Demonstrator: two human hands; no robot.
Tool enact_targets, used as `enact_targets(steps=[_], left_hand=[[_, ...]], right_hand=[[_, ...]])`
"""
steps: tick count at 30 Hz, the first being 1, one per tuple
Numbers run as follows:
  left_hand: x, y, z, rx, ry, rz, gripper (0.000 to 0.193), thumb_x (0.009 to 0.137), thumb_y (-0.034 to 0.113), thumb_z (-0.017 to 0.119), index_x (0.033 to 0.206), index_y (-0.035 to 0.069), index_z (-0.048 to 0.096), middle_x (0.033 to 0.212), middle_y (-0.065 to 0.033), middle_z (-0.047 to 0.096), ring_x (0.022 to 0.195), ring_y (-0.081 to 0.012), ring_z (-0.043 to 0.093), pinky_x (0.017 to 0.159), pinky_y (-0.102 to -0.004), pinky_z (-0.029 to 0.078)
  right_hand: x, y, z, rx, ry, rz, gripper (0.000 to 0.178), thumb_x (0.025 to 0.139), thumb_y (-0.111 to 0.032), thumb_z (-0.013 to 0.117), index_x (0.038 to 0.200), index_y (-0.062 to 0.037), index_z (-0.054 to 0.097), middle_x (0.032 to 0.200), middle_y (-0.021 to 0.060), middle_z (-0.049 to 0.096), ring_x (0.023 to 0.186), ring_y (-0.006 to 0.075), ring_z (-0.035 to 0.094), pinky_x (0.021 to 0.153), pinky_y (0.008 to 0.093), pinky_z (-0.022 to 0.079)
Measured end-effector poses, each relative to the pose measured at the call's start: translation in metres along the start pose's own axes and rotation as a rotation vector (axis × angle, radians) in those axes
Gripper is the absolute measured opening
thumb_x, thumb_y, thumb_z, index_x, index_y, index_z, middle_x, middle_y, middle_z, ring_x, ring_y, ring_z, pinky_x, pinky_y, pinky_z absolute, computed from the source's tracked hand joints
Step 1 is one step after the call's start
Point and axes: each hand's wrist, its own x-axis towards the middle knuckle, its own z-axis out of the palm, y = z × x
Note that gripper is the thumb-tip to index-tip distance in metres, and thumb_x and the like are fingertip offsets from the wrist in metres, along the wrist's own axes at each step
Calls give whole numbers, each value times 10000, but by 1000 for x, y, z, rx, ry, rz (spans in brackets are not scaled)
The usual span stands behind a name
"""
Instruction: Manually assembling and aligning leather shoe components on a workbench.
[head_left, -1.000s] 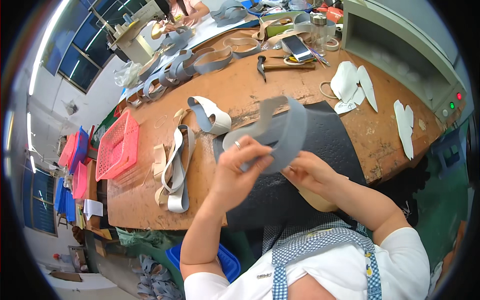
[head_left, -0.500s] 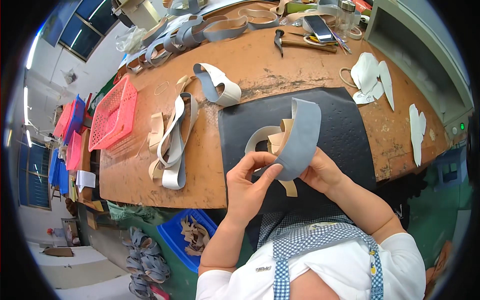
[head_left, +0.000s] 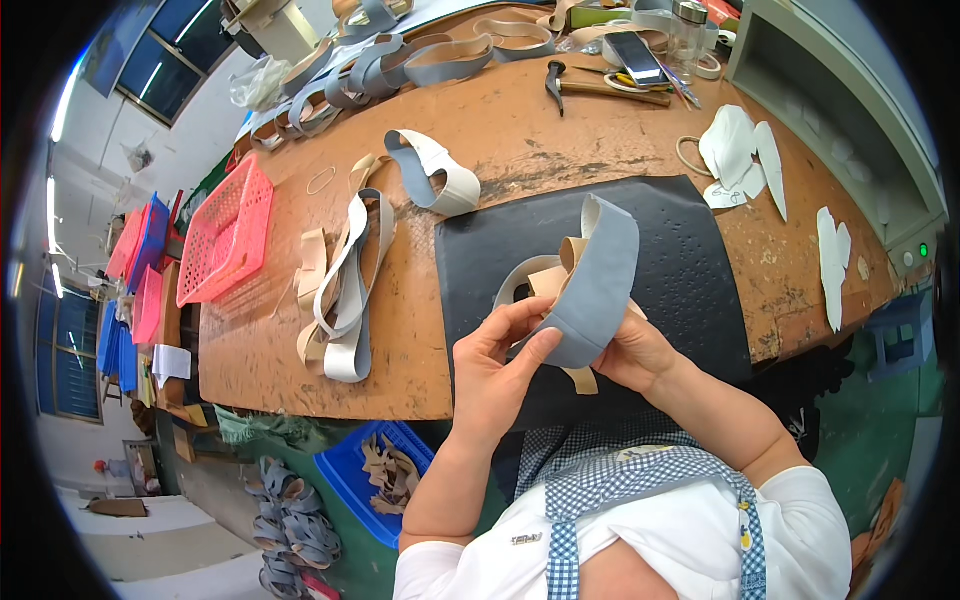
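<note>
Between my hands, above a black mat [head_left: 690,260], is a wide blue-grey leather band [head_left: 598,285] bent into a loop with a pale inner side. My left hand [head_left: 505,350] pinches its lower left edge, thumb on the grey outer face. At the band's lower right, my right hand [head_left: 640,350] grips it, with some fingers hidden behind. Tan strips [head_left: 572,252] show inside and behind the loop, and one tan end hangs below it. Left of the mat lie more looped bands [head_left: 350,290] in white, grey and tan. A white-and-grey loop [head_left: 455,188] rests at the mat's upper left corner.
A pink basket [head_left: 225,235] stands on the table's left. Finished-looking grey loops [head_left: 375,70] line the back. A hammer [head_left: 600,90], a phone [head_left: 637,58] and a glass jar [head_left: 688,35] lie back right. White paper patterns [head_left: 735,150] sit right. A blue bin [head_left: 350,465] holds tan scraps below.
The grey band has tilted slightly and dropped a little. My right hand has shifted its fingers along the band's lower right edge, while my left hand keeps its pinch.
</note>
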Motion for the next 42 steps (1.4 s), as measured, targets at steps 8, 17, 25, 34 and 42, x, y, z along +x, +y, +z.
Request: enact_targets(steps=[8,17,25,34,42], left_hand=[[1,-1,-2,-68,14,-28,263,893,-8,720,1147,-52,667,1036,-77,705,920,-115,656,850,-249,540],[4,-7,-10,575,148,362,109,866,-4,721,971,-4,689,1070,-75,659,1094,-179,585,976,-333,439],[2,-6,-16,256,36,53,105,935,47,668,1015,-17,647,949,-5,640,934,-92,537,874,-250,427],[0,-13,-14,146,37,-1,112,938,67,658,1022,-7,657,951,-25,656,912,-113,559,891,-275,447],[0,-17,-14,-1,18,-87,111,952,74,647,1024,-10,650,937,1,640,925,-90,525,873,-262,433]], right_hand=[[2,3,-1,26,-25,38,392,966,-246,662,1303,-84,545,1222,56,648,1121,157,650,979,346,556],[1,6,7,-607,279,-405,552,892,-24,701,1380,-61,444,1272,72,578,1178,182,598,983,354,522],[-5,-14,13,-449,154,-486,647,916,60,630,1460,-80,309,1362,122,505,1230,199,553,1019,368,499],[-4,-4,1,-308,121,-396,290,984,-92,591,1239,-71,456,1174,63,586,1095,162,619,952,340,524],[-5,2,6,-273,93,-407,325,957,-60,625,1257,-77,501,1220,58,601,1118,165,619,957,354,527]])
